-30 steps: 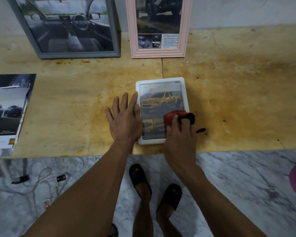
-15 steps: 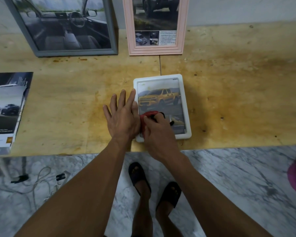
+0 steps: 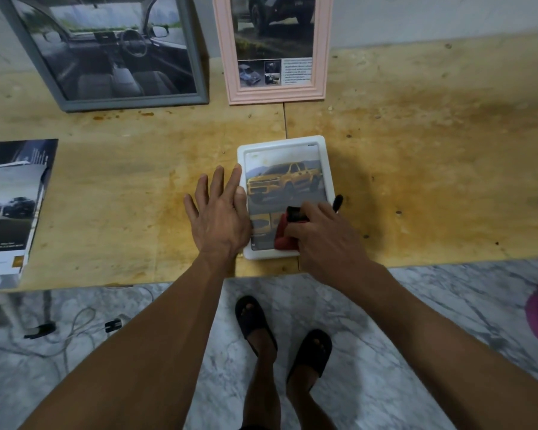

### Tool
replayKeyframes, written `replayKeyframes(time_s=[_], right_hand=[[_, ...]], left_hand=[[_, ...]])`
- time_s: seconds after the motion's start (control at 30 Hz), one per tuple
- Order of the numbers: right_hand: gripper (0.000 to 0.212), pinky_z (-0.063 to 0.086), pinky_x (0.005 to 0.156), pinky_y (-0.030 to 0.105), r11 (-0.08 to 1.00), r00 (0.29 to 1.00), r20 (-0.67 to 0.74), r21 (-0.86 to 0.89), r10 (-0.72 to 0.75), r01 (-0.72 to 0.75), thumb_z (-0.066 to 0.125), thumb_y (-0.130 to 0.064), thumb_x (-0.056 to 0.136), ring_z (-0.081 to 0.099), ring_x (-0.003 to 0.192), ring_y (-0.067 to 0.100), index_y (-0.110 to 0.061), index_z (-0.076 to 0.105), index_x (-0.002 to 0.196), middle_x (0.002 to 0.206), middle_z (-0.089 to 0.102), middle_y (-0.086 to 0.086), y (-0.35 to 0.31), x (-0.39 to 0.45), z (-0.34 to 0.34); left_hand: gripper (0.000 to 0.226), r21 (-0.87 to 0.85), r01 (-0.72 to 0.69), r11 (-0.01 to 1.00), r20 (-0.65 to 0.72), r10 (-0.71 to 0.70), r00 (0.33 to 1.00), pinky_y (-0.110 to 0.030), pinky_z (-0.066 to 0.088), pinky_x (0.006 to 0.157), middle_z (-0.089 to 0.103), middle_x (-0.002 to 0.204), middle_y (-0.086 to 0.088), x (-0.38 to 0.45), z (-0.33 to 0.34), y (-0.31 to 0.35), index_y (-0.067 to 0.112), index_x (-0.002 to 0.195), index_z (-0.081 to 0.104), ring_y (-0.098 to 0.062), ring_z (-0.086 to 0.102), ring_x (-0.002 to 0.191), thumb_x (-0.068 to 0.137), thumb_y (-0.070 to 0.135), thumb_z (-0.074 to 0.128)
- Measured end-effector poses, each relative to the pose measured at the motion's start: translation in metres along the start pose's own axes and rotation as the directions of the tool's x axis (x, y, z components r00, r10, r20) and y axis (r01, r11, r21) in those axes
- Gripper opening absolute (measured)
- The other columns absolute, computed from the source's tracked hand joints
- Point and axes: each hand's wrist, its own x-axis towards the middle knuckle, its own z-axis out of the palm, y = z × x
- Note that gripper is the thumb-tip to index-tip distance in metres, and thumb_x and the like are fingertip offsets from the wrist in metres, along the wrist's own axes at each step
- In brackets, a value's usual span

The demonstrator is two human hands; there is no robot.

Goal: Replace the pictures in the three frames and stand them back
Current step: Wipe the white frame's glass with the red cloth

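Right hand shifted toward 3 o'clock, gripping red-and-black tool, largely hidden, on white frame, left hand spread flat at 9 o'clock.

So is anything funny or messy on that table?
The white frame lies flat near the table's front edge, while the grey frame and pink frame stand at the back. The wood is blotched with orange-brown stains. Nothing looks broken.
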Motion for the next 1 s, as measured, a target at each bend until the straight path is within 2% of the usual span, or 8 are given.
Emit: replayKeyframes(time_s=[0.17, 0.3, 0.43, 0.53, 0.6, 0.7, 0.77, 1.0], right_hand=[[0.012, 0.037, 0.072, 0.036, 0.995, 0.999, -0.016, -0.095, 0.03, -0.031, 0.064, -0.019, 0.084, 0.048, 0.092, 0.027, -0.02, 0.073, 0.093, 0.099, 0.052, 0.004, 0.029, -0.011, -0.009], [0.019, 0.034, 0.074, 0.033, 0.993, 0.995, 0.041, -0.08, 0.087, -0.083, 0.054, -0.02, 0.092, 0.046, 0.101, 0.027, -0.02, 0.068, 0.105, 0.105, 0.048, 0.002, 0.031, 0.0, -0.022], [0.025, 0.049, 0.082, 0.043, 0.951, 0.942, -0.145, 0.105, 0.304, -0.291, 0.056, -0.019, 0.092, 0.048, 0.107, 0.036, -0.007, 0.064, 0.113, 0.117, 0.048, 0.016, 0.024, 0.02, -0.027], [0.027, 0.052, 0.078, 0.047, 0.967, 0.955, -0.183, -0.063, 0.234, -0.248, 0.065, -0.018, 0.086, 0.055, 0.095, 0.043, 0.003, 0.066, 0.102, 0.108, 0.054, 0.026, 0.017, 0.017, -0.008], [0.035, 0.051, 0.075, 0.045, 0.962, 0.96, -0.172, -0.123, 0.223, -0.245, 0.069, -0.017, 0.082, 0.056, 0.091, 0.044, 0.006, 0.064, 0.108, 0.111, 0.054, 0.029, 0.019, 0.02, 0.002], [0.034, 0.047, 0.078, 0.04, 0.935, 0.915, -0.191, 0.053, 0.355, -0.352, 0.055, -0.015, 0.092, 0.051, 0.106, 0.037, -0.003, 0.054, 0.123, 0.124, 0.045, 0.02, 0.026, 0.046, 0.003], [0.03, 0.044, 0.078, 0.037, 0.92, 0.893, -0.223, 0.095, 0.391, -0.379, 0.052, -0.014, 0.094, 0.048, 0.111, 0.034, -0.005, 0.054, 0.123, 0.125, 0.042, 0.017, 0.029, 0.07, 0.0], [0.022, 0.034, 0.078, 0.029, 0.937, 0.915, -0.217, 0.162, 0.339, -0.309, 0.049, -0.013, 0.096, 0.051, 0.106, 0.03, -0.007, 0.062, 0.113, 0.12, 0.05, 0.015, 0.012, 0.118, 0.0]], left_hand=[[0.05, -0.011, -0.003, 1.0, -0.008, 0.003, 1.0, -0.059, 0.001, 0.12, 0.019, 0.165, 0.008, 0.0, 0.0, 0.0, 0.043, 0.155, 0.023, -0.023, 0.004, 0.153, 0.106, 0.049, 0.015], [0.049, 0.004, 0.001, 1.0, -0.009, -0.001, 1.0, -0.059, 0.002, 0.12, 0.019, 0.165, 0.008, 0.0, -0.001, 0.001, 0.043, 0.155, 0.022, -0.023, 0.005, 0.153, 0.107, 0.047, 0.015], [0.05, 0.024, 0.004, 1.0, -0.009, -0.004, 1.0, -0.059, 0.003, 0.12, 0.019, 0.165, 0.008, 0.001, 0.0, -0.001, 0.044, 0.155, 0.021, -0.023, 0.005, 0.153, 0.106, 0.049, 0.014], [0.048, 0.027, 0.012, 1.0, -0.015, -0.012, 1.0, -0.059, 0.004, 0.121, 0.02, 0.165, 0.009, 0.001, 0.001, -0.001, 0.044, 0.155, 0.022, -0.023, 0.006, 0.153, 0.107, 0.047, 0.018], [0.048, 0.028, 0.012, 1.0, -0.026, -0.012, 1.0, -0.059, 0.005, 0.12, 0.021, 0.165, 0.008, 0.001, 0.002, 0.0, 0.043, 0.154, 0.023, -0.023, 0.007, 0.153, 0.107, 0.046, 0.02], [0.047, 0.024, 0.015, 1.0, -0.025, -0.015, 1.0, -0.058, 0.005, 0.121, 0.021, 0.164, 0.009, 0.002, 0.003, -0.001, 0.044, 0.154, 0.024, -0.022, 0.007, 0.153, 0.107, 0.046, 0.022], [0.047, 0.024, 0.016, 1.0, -0.028, -0.016, 1.0, -0.058, 0.005, 0.121, 0.021, 0.164, 0.01, 0.002, 0.003, -0.001, 0.044, 0.154, 0.024, -0.021, 0.007, 0.153, 0.107, 0.046, 0.023], [0.047, 0.028, 0.017, 0.999, -0.068, -0.015, 0.998, -0.058, 0.008, 0.121, 0.026, 0.162, 0.012, 0.003, 0.007, -0.001, 0.042, 0.152, 0.031, -0.021, 0.012, 0.153, 0.106, 0.046, 0.024]])
